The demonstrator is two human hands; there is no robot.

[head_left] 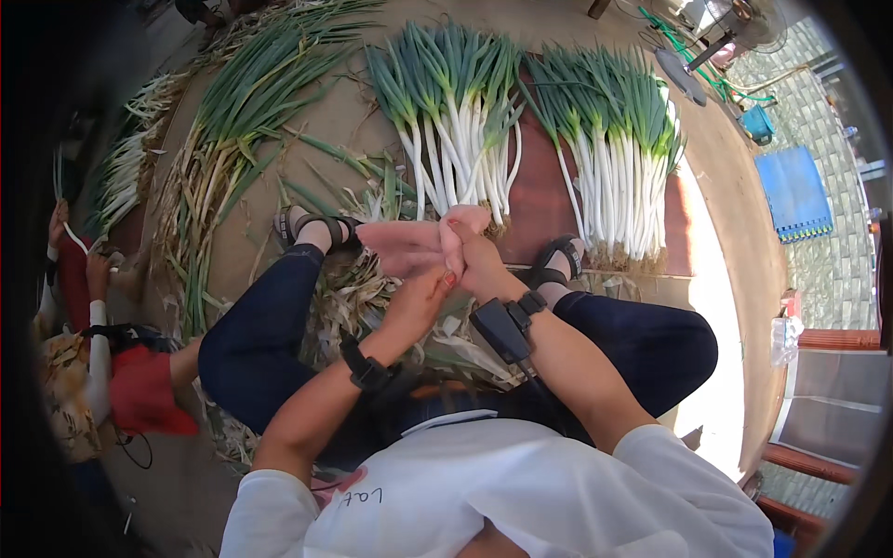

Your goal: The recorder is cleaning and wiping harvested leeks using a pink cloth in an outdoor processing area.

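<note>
Left hand [409, 249] and right hand [470, 246] pressed together, both empty, above peel scraps [358, 298], 2 leek bundles [456, 121] far ahead, another person [84, 353] at left

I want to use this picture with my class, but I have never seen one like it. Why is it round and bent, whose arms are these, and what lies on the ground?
The camera sits on a person's head and looks down through a wide lens, which bends straight edges. The arms coming up from the lower edge are that person's own. The left hand and right hand touch each other over the lap; I cannot make out anything held in them. Each wrist carries a black band. Ahead on the ground lie two neat rows of cleaned leeks, an untrimmed pile on the left and peelings between the feet. Another person sits at the left.
</note>
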